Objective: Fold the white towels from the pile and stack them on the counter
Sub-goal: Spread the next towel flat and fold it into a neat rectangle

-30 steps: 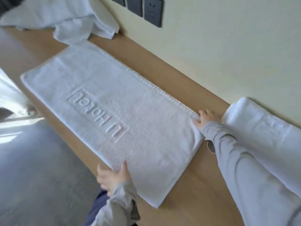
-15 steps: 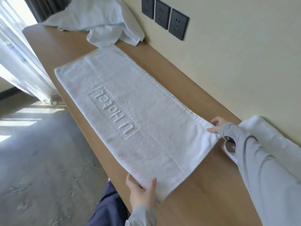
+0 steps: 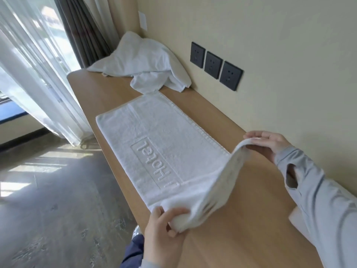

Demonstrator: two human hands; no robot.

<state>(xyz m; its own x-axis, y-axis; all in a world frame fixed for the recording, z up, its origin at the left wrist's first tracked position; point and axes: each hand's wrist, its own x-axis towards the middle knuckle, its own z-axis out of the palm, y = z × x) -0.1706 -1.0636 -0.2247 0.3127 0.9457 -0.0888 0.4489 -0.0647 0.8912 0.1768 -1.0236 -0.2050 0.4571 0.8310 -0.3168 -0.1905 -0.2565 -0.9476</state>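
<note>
A white towel (image 3: 154, 136) with raised "Hotel" lettering lies lengthwise on the wooden counter (image 3: 228, 236). Its near end is lifted off the wood and curls over towards the lettering. My left hand (image 3: 164, 227) pinches the near front corner of that end. My right hand (image 3: 264, 144) pinches the near back corner, by the wall. A loose pile of white towels (image 3: 143, 64) sits at the counter's far end. A white corner of folded towel (image 3: 297, 219) shows beneath my right sleeve, mostly hidden.
Three dark wall sockets (image 3: 214, 65) sit above the counter on the cream wall. Sheer white curtains (image 3: 32, 74) and a dark drape (image 3: 81, 29) hang at the far left. The grey floor (image 3: 48, 200) lies below the counter's front edge.
Both hands have raised the towel's near end off the counter and begun turning it over towards the far end. The view has tilted up, showing more of the pile and curtains.
</note>
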